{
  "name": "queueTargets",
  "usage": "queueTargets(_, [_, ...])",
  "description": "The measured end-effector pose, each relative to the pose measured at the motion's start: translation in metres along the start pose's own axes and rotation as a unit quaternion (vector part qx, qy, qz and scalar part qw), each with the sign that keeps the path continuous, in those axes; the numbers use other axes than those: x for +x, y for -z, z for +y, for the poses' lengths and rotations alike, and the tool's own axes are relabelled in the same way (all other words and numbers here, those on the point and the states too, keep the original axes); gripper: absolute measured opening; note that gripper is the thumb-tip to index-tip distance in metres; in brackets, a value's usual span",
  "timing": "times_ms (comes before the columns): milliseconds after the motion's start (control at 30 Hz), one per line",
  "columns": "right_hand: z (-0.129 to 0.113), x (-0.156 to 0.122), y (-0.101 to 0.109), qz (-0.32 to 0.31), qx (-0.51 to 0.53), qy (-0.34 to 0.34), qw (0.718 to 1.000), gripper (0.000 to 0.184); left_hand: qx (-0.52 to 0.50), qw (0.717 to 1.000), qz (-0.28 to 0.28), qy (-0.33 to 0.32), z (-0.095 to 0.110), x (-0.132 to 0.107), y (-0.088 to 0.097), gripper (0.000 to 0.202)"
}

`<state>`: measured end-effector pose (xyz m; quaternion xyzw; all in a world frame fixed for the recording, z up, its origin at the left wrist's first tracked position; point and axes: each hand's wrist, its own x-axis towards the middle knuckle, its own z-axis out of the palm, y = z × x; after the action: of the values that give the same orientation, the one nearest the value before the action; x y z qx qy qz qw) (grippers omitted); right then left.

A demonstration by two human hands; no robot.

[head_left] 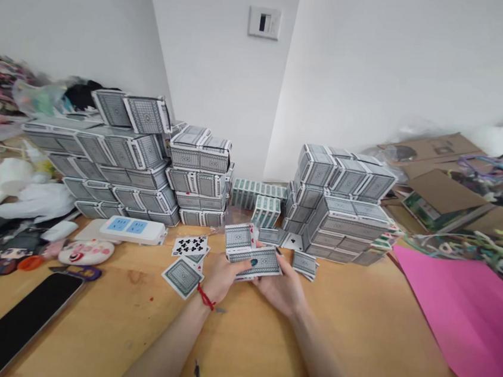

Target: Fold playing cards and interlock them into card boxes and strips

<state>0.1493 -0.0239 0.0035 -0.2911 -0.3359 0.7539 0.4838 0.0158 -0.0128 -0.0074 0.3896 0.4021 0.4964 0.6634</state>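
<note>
Both hands hold playing cards over the middle of the wooden table. My left hand [223,272], with a red string bracelet at the wrist, has its thumb laid across a grey-backed bundle of playing cards [266,262]. My right hand [285,288] is closed around the right end of the same bundle. An upright group of cards [238,237] stands at the bundle's left end; whether it is joined to the bundle I cannot tell. Left of my hands lie loose cards [183,276], one face-up ten of clubs [190,245] among them. A small card pile [304,265] sits to the right.
Tall stacks of card blocks rise at left [124,154] and right [347,216], with green-white card boxes [258,195] between them. A white power strip [132,230], a phone [26,324] and a utility knife [76,271] lie left. Pink paper [466,322] and cardboard boxes [448,197] are right.
</note>
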Motion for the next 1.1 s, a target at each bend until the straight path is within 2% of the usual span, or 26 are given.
queueTargets(167, [0.008,0.001,0.001,0.023,-0.032,0.043,0.998,0.038,0.029,0.999,0.008,-0.018,-0.004,0.002,0.002,0.039])
queueTargets(267, [0.014,0.003,0.003,0.044,-0.055,0.074,0.995,0.04,0.043,0.999,0.011,-0.003,-0.007,0.003,0.003,0.041])
queueTargets(367, [0.022,0.007,0.01,0.071,-0.094,0.101,0.988,0.039,0.031,0.999,-0.001,0.015,-0.008,0.003,0.003,0.045])
queueTargets(500, [0.026,0.01,0.018,0.11,-0.159,0.124,0.973,0.035,0.021,1.0,-0.014,0.003,-0.006,0.002,0.001,0.042])
queueTargets(567, [0.024,0.01,0.017,0.104,-0.144,0.124,0.976,0.034,0.021,1.0,-0.018,0.003,-0.005,0.002,0.001,0.04])
queueTargets(733, [0.014,0.006,0.008,0.043,-0.009,0.068,0.997,0.039,-0.002,1.0,-0.016,0.023,-0.003,0.001,0.001,0.043])
queueTargets(833, [0.013,0.006,0.007,0.039,0.019,0.058,0.997,0.038,-0.011,0.999,-0.025,0.028,-0.002,0.0,0.0,0.041])
queueTargets(967, [0.017,0.009,0.013,0.096,-0.055,0.082,0.99,0.042,0.001,0.999,-0.025,0.028,-0.001,-0.001,-0.002,0.041])
queueTargets(1100, [0.024,0.012,0.021,0.165,-0.147,0.111,0.969,0.044,0.013,0.999,-0.009,0.032,-0.001,-0.002,-0.005,0.041])
